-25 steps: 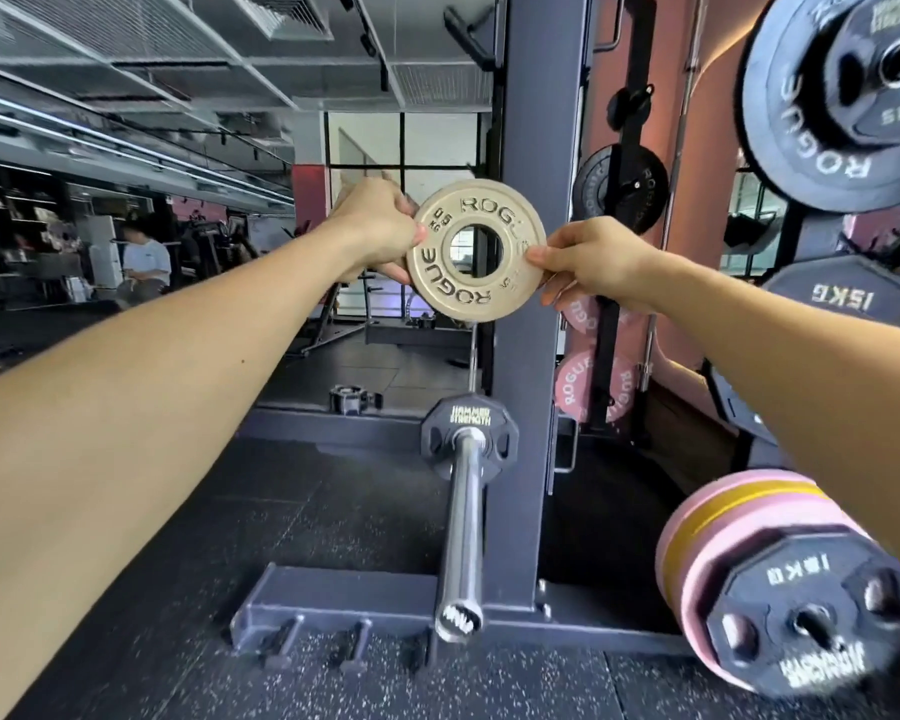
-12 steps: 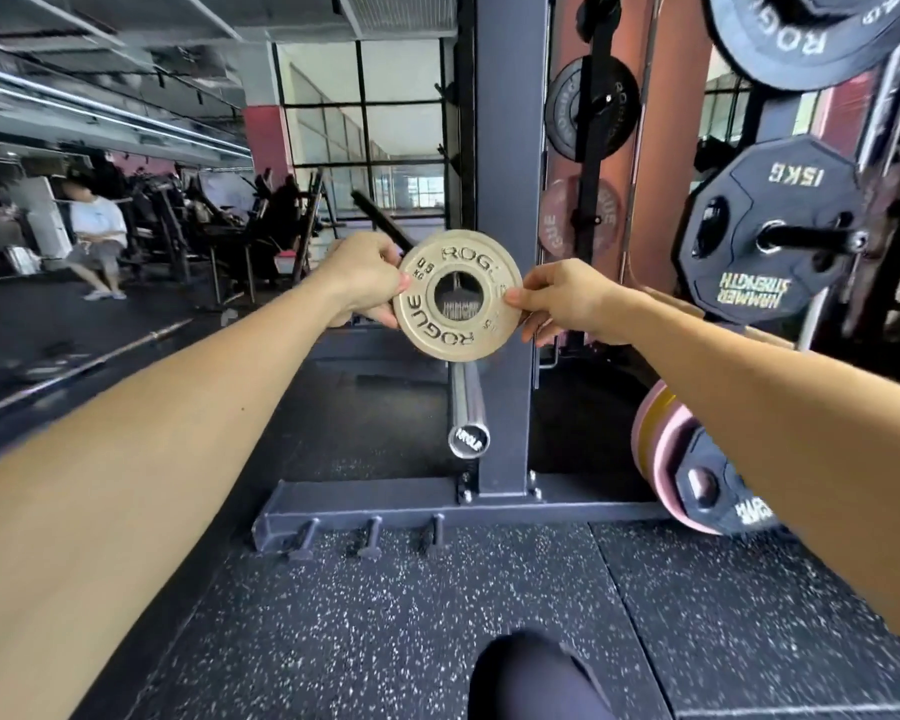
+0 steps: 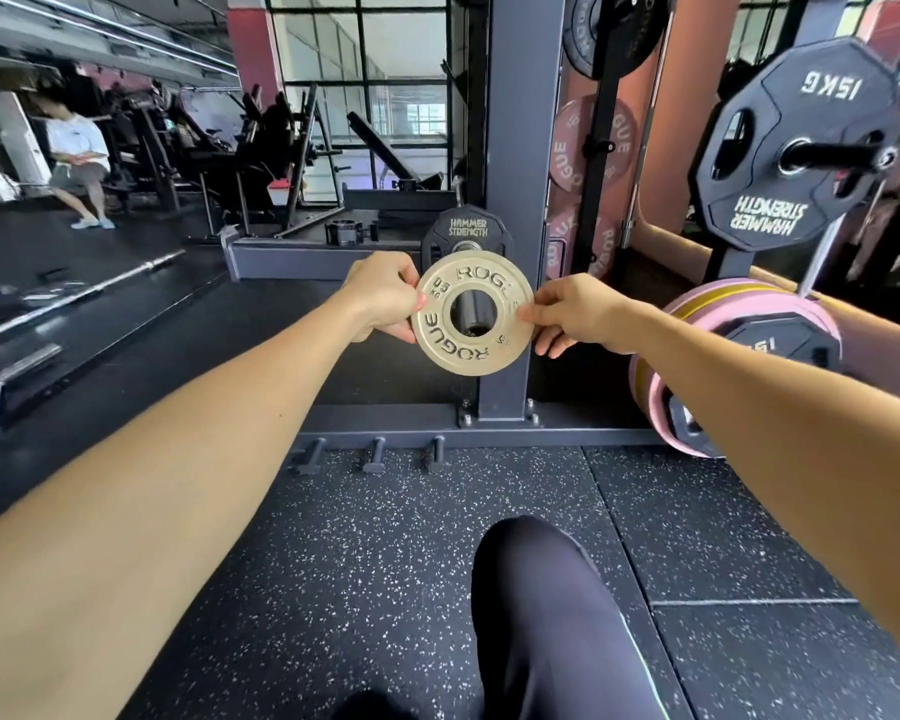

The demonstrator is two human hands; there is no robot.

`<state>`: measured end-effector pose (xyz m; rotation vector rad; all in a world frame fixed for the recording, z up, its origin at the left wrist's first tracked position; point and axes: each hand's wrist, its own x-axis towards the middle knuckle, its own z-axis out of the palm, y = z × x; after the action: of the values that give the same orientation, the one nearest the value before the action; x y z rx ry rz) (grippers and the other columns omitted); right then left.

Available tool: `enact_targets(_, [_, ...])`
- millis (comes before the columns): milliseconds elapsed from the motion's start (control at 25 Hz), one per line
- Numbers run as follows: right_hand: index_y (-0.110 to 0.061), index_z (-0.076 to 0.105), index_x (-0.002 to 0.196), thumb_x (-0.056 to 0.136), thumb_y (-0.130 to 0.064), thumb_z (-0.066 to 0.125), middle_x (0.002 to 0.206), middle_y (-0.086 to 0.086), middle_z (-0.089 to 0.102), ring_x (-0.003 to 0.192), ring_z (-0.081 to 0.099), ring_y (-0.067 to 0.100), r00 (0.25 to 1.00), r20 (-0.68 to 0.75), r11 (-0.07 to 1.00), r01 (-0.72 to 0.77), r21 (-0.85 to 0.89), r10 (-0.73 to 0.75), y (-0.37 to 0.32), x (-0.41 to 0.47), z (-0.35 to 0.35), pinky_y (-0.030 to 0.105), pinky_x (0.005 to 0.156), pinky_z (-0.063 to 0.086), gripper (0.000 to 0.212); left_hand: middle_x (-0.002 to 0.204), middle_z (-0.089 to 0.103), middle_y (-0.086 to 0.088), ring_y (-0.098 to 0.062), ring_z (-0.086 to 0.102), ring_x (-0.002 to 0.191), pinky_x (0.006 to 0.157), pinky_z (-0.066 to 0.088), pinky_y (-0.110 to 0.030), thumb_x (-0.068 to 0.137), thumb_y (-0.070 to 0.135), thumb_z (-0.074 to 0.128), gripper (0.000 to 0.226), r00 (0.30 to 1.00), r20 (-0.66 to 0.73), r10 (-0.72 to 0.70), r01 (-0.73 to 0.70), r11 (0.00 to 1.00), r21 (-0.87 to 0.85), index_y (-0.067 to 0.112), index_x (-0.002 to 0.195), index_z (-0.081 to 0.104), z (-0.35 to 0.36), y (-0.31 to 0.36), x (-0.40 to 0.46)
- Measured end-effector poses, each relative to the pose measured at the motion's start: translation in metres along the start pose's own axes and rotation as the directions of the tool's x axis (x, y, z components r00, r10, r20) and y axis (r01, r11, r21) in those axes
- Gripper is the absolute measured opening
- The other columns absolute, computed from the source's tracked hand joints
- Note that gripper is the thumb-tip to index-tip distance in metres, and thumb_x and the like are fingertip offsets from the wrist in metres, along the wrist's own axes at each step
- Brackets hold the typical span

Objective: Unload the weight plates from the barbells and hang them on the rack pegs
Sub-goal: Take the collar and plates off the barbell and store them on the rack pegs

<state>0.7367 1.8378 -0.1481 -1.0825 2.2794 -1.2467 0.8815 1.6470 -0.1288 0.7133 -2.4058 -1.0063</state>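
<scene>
Both hands hold one small tan plate (image 3: 472, 313) upright in front of the rack upright (image 3: 515, 200) — left hand (image 3: 385, 296) pinching its left rim, right hand (image 3: 575, 315) its right rim. The disc is round, flat, with raised ROGUE lettering. A dark peg end (image 3: 473, 314) shows through its bore. Behind, that peg carries a black Hammer Strength plate (image 3: 466, 228). The floor (image 3: 411, 563) is speckled rubber.

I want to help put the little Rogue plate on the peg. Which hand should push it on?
Probably both together. The left hand and right hand pinch opposite edges of the small Rogue plate, whose hole lines up with the peg. Neither looks better placed.
</scene>
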Motion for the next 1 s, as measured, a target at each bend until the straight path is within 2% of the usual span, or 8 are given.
enact_targets(120, [-0.006,0.059,0.088,0.095,-0.018,0.061,0.074,0.01,0.066,0.052,0.063,0.014,1.0,0.01,1.0,-0.019,0.0,0.019,0.013,-0.002,0.007,0.026,0.053,0.058,0.013,0.112,0.063,-0.015,-0.021,0.073,0.064,0.046,0.055,-0.021,0.093,0.01,0.062,0.002,1.0,0.006,-0.005,0.005,1.0,0.02,0.01,0.095,0.061,0.012,-0.011,-0.004])
enact_targets(280, [-0.008,0.058,0.087,0.095,-0.017,0.06,0.077,0.014,0.066,0.054,0.063,0.016,0.999,0.006,0.999,-0.032,-0.021,0.032,0.021,0.001,0.013,0.025,0.051,0.057,0.013,0.111,0.063,-0.015,-0.022,0.072,0.071,0.045,0.053,-0.02,0.093,0.007,0.062,0.004,1.0,-0.003,-0.004,0.004,1.0,0.011,0.006,0.096,0.06,0.021,-0.019,-0.002])
enact_targets(520, [-0.011,0.056,0.082,0.095,-0.017,0.061,0.081,0.018,0.066,0.058,0.063,0.021,0.999,-0.033,0.998,-0.034,-0.046,0.033,0.032,0.007,0.015,0.027,0.052,0.057,0.015,0.099,0.066,-0.013,-0.025,0.07,0.08,0.054,0.061,-0.031,0.088,0.001,0.067,0.009,0.997,-0.034,0.076,-0.074,0.996,0.057,0.007,0.088,0.06,0.035,-0.03,0.006])
enact_targets(720, [-0.01,0.059,0.084,0.094,-0.025,0.062,0.087,0.019,0.07,0.066,0.066,0.026,0.998,-0.068,0.995,-0.013,-0.103,0.006,0.038,0.016,0.016,0.036,0.059,0.058,0.018,0.08,0.064,-0.004,-0.029,0.068,0.08,0.068,0.06,-0.047,0.083,0.007,0.071,0.02,0.979,-0.084,0.184,-0.168,0.971,0.173,0.018,0.079,0.056,0.04,-0.036,0.013])
enact_targets(880, [-0.011,0.062,0.083,0.094,-0.025,0.061,0.084,0.012,0.071,0.067,0.068,0.023,0.999,-0.04,0.977,0.023,-0.214,-0.032,0.037,0.02,0.011,0.028,0.052,0.056,0.018,0.081,0.063,-0.003,-0.03,0.064,0.079,0.071,0.057,-0.049,0.086,0.015,0.07,0.018,0.958,-0.056,0.282,-0.246,0.904,0.35,0.019,0.084,0.053,0.039,-0.037,0.013])
enact_targets(1000, [-0.006,0.062,0.084,0.096,-0.022,0.059,0.08,0.01,0.068,0.064,0.068,0.025,0.99,-0.098,0.953,0.064,-0.297,-0.097,0.039,0.023,0.016,0.024,0.047,0.051,0.02,0.085,0.063,-0.005,-0.03,0.064,0.078,0.071,0.056,-0.051,0.089,0.018,0.067,0.018,0.947,-0.043,0.318,-0.276,0.876,0.396,0.02,0.089,0.049,0.04,-0.041,0.015])
